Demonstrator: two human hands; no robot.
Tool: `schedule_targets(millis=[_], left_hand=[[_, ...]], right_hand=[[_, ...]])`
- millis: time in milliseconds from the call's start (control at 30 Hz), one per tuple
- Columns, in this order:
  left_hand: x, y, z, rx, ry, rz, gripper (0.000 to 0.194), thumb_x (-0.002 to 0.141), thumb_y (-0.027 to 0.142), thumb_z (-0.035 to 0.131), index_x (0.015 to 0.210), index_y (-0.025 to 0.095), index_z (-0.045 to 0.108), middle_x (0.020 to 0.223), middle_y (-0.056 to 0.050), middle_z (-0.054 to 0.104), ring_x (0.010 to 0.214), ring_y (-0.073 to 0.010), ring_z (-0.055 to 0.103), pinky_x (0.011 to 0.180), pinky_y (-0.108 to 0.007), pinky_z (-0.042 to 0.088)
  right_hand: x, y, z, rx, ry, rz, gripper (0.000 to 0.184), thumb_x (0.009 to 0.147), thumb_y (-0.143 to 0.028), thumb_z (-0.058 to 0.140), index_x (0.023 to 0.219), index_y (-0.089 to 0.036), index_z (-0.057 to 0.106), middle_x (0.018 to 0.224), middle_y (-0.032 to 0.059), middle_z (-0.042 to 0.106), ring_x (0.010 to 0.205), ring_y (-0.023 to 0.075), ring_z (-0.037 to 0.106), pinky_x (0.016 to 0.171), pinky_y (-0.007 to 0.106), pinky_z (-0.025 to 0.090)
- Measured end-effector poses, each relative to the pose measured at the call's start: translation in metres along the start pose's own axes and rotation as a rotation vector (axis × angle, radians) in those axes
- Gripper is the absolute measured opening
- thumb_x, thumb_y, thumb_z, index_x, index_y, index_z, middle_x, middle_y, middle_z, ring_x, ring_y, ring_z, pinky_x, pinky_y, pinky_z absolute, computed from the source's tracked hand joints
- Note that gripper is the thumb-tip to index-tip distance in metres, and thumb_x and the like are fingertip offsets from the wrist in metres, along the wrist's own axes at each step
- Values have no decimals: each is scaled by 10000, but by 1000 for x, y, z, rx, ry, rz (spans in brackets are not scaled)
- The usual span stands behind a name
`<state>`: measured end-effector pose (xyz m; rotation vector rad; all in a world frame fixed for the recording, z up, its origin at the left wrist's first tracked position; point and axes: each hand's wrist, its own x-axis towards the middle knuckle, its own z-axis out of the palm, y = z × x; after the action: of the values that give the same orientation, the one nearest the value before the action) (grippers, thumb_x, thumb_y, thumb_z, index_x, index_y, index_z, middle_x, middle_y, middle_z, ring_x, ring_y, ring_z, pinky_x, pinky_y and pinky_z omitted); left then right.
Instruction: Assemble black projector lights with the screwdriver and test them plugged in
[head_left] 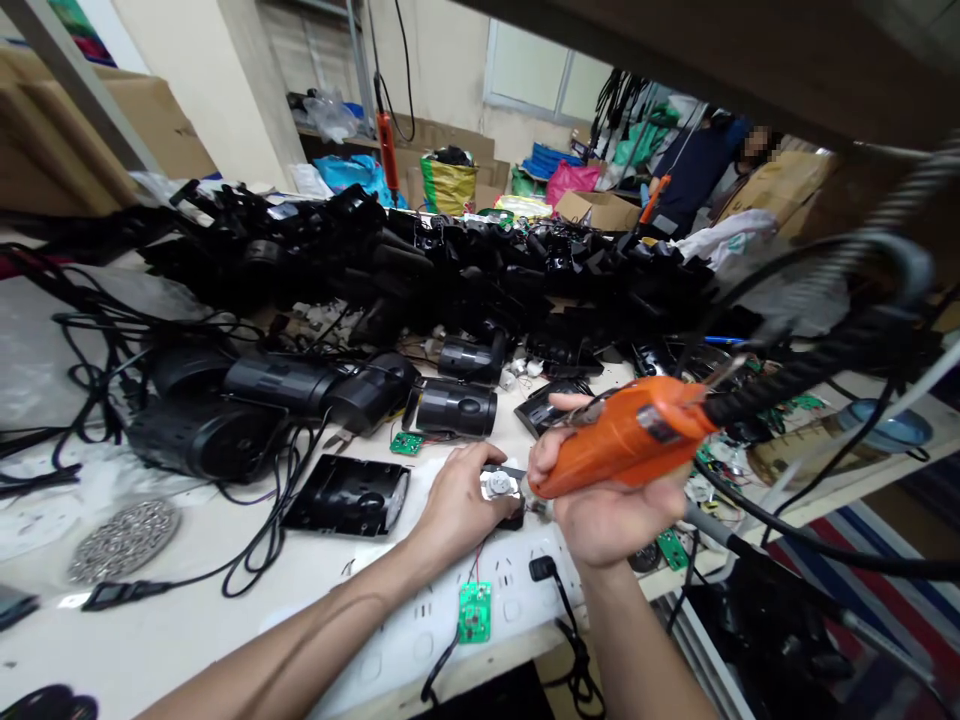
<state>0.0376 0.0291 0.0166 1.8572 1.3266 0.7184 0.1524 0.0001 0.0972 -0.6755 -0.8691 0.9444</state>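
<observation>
My right hand [619, 525] is wrapped round an orange electric screwdriver [630, 440], tilted so its tip end points left. My left hand [461, 500] is closed on a small black part with a round white piece [499, 485] on it. The screwdriver's tip end is at this part; whether it touches a screw I cannot tell. Thin wires run down from the part to a green circuit board [475, 612], which lies over the front of a white power strip [420, 645]. A black half-shell housing [349, 495] lies left of my left hand.
Black cylindrical housings [454, 408] stand in a row behind my hands, with a dark heap of parts [450, 270] beyond. At left are a round pile of screws [124, 540] and coiled black cables [262, 540]. A black plug [541, 568] sits in the strip. A person [697, 165] is at the back right.
</observation>
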Motion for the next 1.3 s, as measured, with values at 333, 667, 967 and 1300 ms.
schedule_targets(millis=[333, 667, 967, 1300], left_hand=[[-1, -12, -12, -188, -108, 78, 373, 625, 184, 749, 980, 203, 637, 1029, -38, 667, 1001, -246, 606, 882, -364, 468], [-2, -9, -13, -215, -109, 61, 385, 636, 200, 738, 1010, 182, 650, 1035, -56, 669, 962, -253, 610, 856, -371, 477], [-1, -8, -12, -210, -110, 45, 351, 624, 128, 706, 965, 188, 643, 1031, -47, 680, 971, -260, 622, 854, -366, 491], [0, -10, -10, -174, -102, 74, 383, 623, 146, 727, 993, 193, 641, 1062, -48, 672, 1005, -248, 610, 890, -369, 478]], right_hand=[[7, 29, 24, 29, -63, 131, 724, 723, -784, 368, 920, -160, 679, 450, -13, 530, 402, 188, 537, 405, 318, 462], [6, 34, 26, -49, -90, 115, 694, 737, -783, 360, 875, -176, 668, 456, -15, 509, 387, 160, 494, 379, 287, 434], [5, 42, 21, -17, -119, 114, 701, 706, -815, 396, 809, -174, 661, 461, -17, 525, 378, 154, 489, 386, 295, 441], [6, 37, 20, 23, -121, 91, 714, 738, -796, 379, 868, -162, 679, 473, -9, 542, 407, 164, 521, 397, 289, 447]])
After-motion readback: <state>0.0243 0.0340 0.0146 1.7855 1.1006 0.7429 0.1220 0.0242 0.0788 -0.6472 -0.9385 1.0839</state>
